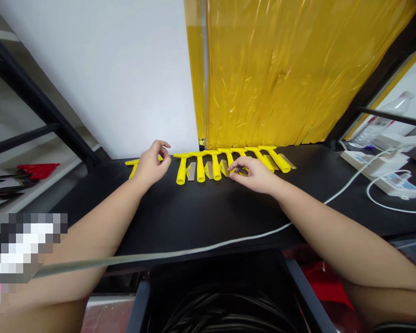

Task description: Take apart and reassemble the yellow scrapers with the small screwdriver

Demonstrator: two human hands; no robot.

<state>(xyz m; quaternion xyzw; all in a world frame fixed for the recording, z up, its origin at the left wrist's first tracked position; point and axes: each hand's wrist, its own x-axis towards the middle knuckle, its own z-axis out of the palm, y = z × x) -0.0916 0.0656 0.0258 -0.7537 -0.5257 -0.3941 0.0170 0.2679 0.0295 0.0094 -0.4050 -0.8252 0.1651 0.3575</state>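
A row of yellow T-shaped plastic handles [181,171], like scraper handles, lies along the back of the black tabletop [180,208]. Between them lie short metal blade pieces [192,171] with yellow parts. My left hand [151,164] is over another yellow handle [131,166] at the row's left end and partly hides it. Its fingers are bent, with thumb and forefinger apart and nothing visible between them. In the right half of the row, my right hand [253,175] has thumb and fingers curled together around a small dark, shiny piece, mostly hidden. Whether that piece is lifted, I cannot tell.
Behind the row stand a white panel [125,83] and a yellow film-covered panel [263,74]. A white cable [229,241] crosses the table front. Power strips [384,173] and a plastic bottle [381,120] are at right. Below is an open dark bin [142,305].
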